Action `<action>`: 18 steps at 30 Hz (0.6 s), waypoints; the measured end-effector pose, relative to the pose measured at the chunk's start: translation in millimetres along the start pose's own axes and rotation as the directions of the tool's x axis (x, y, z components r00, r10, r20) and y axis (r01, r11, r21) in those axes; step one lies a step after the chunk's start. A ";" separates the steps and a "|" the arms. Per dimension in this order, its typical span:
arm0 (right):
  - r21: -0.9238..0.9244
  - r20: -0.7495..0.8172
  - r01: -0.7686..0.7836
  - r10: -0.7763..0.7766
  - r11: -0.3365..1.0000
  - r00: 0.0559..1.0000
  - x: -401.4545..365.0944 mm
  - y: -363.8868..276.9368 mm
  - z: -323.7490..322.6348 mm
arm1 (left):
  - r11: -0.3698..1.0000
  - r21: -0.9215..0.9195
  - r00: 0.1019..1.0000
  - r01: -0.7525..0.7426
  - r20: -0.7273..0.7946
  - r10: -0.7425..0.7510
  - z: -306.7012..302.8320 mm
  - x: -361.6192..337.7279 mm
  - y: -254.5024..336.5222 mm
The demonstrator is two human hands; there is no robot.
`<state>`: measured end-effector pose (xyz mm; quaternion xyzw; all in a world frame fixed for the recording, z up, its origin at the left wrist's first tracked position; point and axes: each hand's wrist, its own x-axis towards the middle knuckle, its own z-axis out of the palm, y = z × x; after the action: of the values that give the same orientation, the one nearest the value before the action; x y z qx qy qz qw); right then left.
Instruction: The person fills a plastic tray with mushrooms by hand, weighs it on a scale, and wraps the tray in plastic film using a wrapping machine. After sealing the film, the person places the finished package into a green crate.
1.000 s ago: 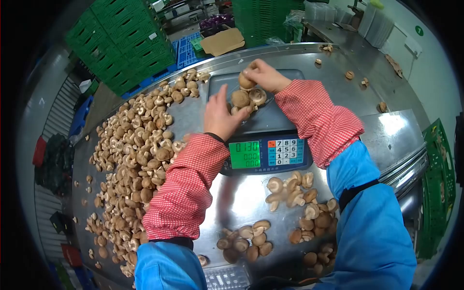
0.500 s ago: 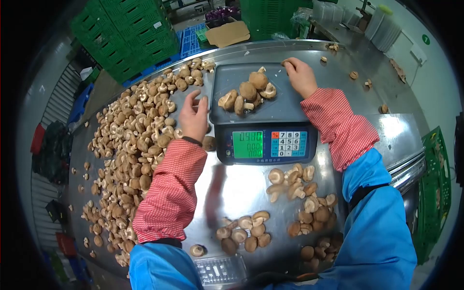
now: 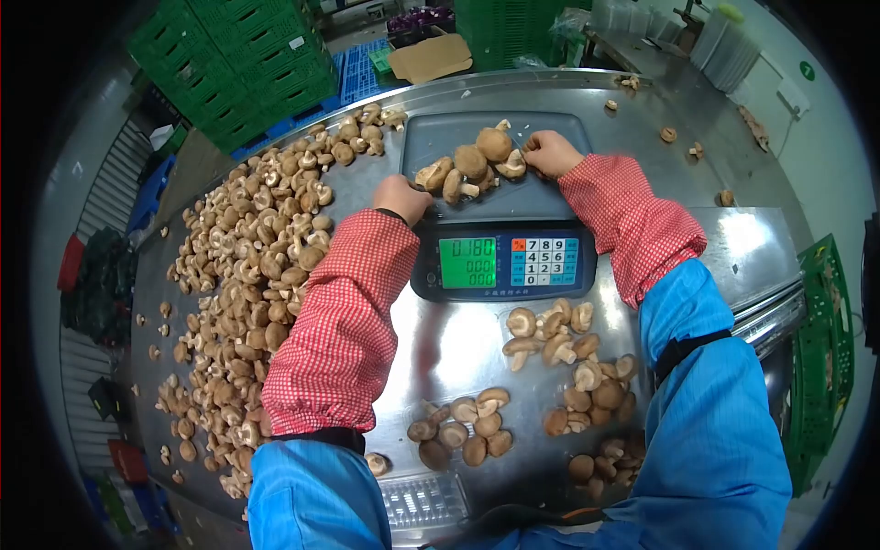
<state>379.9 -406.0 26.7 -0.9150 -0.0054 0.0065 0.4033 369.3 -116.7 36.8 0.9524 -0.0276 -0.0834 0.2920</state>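
A small heap of brown shiitake mushrooms (image 3: 470, 162) lies on the dark grey pan (image 3: 550, 203) of a digital scale. My left hand (image 3: 401, 198) is at the pan's left edge, close to the leftmost mushrooms, fingers curled inward. From the other side my right hand (image 3: 552, 154) reaches over the pan. Its fingers are bent together beside the rightmost mushroom. Whatever either hand's fingertips hold, if anything, is hidden. Below the pan, the green display (image 3: 467, 263) reads about 0.180 on its top line, next to a keypad (image 3: 544, 262).
A large pile of mushrooms (image 3: 247, 247) covers the left of the steel table. Smaller groups (image 3: 463, 426) lie in front of the scale, by a clear plastic tray (image 3: 423, 502). Green crates (image 3: 243, 64) are stacked behind; another crate (image 3: 816, 357) stands at right.
Both hands have moved inward: my left rightward to the pan's edge, my right down and left toward the mushrooms. Their fingers are more curled. The display's top line changed to about 0.180.
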 end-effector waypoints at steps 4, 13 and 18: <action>0.002 -0.074 0.028 -0.027 1.000 0.997 -15.2 12.9 -9.9 | 0.969 -0.246 1.000 -0.023 -0.023 0.018 15.3 -1.8 2.8; 0.116 -0.049 -0.115 0.122 0.987 0.991 -66.1 16.0 -52.9 | 0.905 -0.415 0.995 -0.097 -0.057 0.080 42.4 -16.5 26.7; -0.078 -0.172 -0.083 0.068 0.994 0.983 -72.8 23.6 -35.7 | 0.965 -0.262 0.999 -0.033 -0.015 0.031 39.3 -14.8 23.6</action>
<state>307.7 -449.4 34.0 -0.9281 0.0632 -0.0561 0.3625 347.7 -156.5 20.1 0.9054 -0.0302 -0.0765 0.4166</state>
